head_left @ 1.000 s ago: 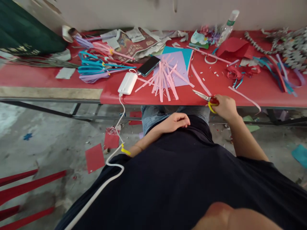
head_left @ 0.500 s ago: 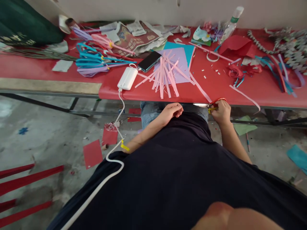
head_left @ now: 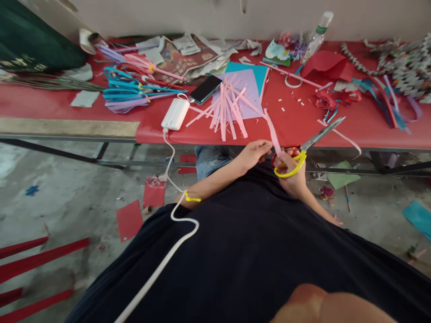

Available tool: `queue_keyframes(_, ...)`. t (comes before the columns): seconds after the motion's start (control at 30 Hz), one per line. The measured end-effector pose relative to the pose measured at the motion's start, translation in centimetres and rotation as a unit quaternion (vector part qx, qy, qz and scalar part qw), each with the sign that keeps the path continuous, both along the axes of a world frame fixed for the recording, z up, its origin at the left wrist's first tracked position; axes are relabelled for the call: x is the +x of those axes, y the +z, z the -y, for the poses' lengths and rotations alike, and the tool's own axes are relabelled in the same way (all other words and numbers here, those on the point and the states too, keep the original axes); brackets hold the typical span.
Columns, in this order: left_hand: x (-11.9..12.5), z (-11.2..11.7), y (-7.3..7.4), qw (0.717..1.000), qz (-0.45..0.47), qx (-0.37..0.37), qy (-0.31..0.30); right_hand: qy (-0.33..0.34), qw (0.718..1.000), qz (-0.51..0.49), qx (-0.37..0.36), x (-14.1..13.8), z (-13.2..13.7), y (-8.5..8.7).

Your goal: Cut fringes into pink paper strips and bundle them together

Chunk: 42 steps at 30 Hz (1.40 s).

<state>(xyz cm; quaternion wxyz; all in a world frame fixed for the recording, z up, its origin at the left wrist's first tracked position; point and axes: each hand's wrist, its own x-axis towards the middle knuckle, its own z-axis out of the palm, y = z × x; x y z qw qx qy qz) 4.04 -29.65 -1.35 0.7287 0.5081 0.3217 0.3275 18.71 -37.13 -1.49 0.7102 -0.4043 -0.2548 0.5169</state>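
Observation:
My right hand (head_left: 293, 172) is closed around scissors (head_left: 305, 150) with yellow and red handles, their blades pointing up and right over the table edge. Between its thumb and fingers it also pinches the lower end of a pink paper strip (head_left: 272, 130), which rises above the table edge. My left hand (head_left: 256, 153) is close beside it, fingers curled and fingertips at the strip; whether anything is in them is hidden. Ahead lies a fanned pile of pink strips (head_left: 225, 110), partly over a purple sheet (head_left: 251, 85).
A white power bank (head_left: 175, 114), its cable running past my left arm, lies by a black phone (head_left: 205, 89). Blue and purple looped strips (head_left: 124, 89) lie left. A clear bottle (head_left: 316, 38) stands at the back, with red paper (head_left: 325, 67) near it. Paper scraps litter the floor.
My right hand has moved left and raised the scissors, blades now pointing up-right. A pink strip from the table is now in its fingers. My left hand has moved right towards it.

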Motion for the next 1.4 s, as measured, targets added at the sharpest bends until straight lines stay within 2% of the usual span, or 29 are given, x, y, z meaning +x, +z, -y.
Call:
queue_keyframes(0.2,-0.4,-0.1,-1.4,0.997,0.045,0.016,0.066,0.083,0.995,0.048,-0.022,-0.6,0.7,-1.2)
queue_keyframes(0.37,-0.5,-0.4,-1.6,0.995,0.026,0.039,0.087,0.123,0.989,0.076,-0.042,-0.9,0.3,-1.8)
queue_keyframes(0.47,-0.6,-0.2,-1.3,0.993,0.014,0.05,0.11,0.127,0.986,0.099,-0.048,-1.1,0.2,-2.2)
queue_keyframes(0.63,-0.6,0.3,-1.3,0.987,0.011,0.108,0.114,0.091,0.983,0.155,-0.046,-1.1,-0.2,-2.6)
queue_keyframes(0.73,-0.6,0.3,-1.5,0.985,0.018,0.117,0.122,0.102,0.979,0.17,-0.05,-1.1,-0.3,-2.5)
queue_keyframes(0.83,-0.6,0.1,-1.6,0.988,0.043,0.095,0.111,0.105,0.983,0.144,-0.037,-1.2,-0.2,-2.1)
queue_keyframes(0.97,-0.9,-0.2,-1.4,0.991,0.117,-0.031,0.061,0.13,0.987,0.087,-0.04,-1.4,-0.2,-1.7)
queue_keyframes(1.07,-1.0,-0.2,-1.2,0.983,0.155,-0.062,0.077,0.153,0.984,0.067,-0.056,-1.3,-0.3,-1.6)
queue_keyframes(1.2,-1.0,-0.1,-1.0,0.981,0.16,0.008,0.108,0.182,0.979,0.068,-0.056,-1.3,-0.3,-1.3)
queue_keyframes(1.3,-1.1,0.1,-0.9,0.983,0.109,0.079,0.129,0.234,0.969,0.062,-0.052,-1.2,-0.3,-1.2)
queue_keyframes(1.4,-1.3,-0.1,-1.0,0.976,0.066,0.113,0.176,0.272,0.959,0.071,-0.046,-1.0,-0.2,-1.4)
